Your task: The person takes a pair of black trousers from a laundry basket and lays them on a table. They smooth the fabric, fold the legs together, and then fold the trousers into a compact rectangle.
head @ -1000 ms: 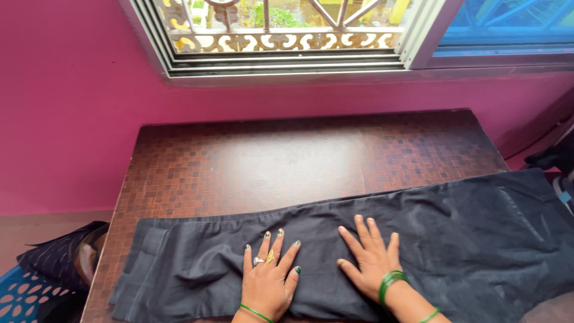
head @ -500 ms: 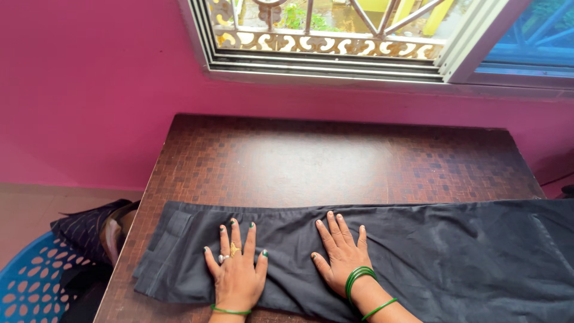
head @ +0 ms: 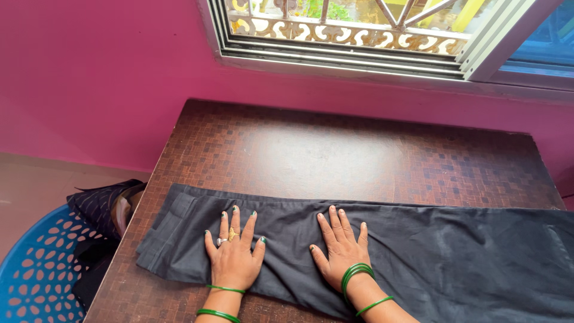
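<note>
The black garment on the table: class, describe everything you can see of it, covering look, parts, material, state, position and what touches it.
The black garment is a long strip of thin, matte, woven-looking cloth, folded lengthwise and lying flat along the near edge of the brown mosaic-patterned table. Its left end shows a stitched band; its right end runs out of view. Faint creases remain. The left hand and right hand press flat on it, fingers spread.

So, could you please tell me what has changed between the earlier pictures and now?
Both hands slid left along the black garment, toward its folded end: the left hand now lies near that end, the right hand beside it. Nothing was gripped or released. Both palms stay flat, and the garment still lies along the brown table.
</note>
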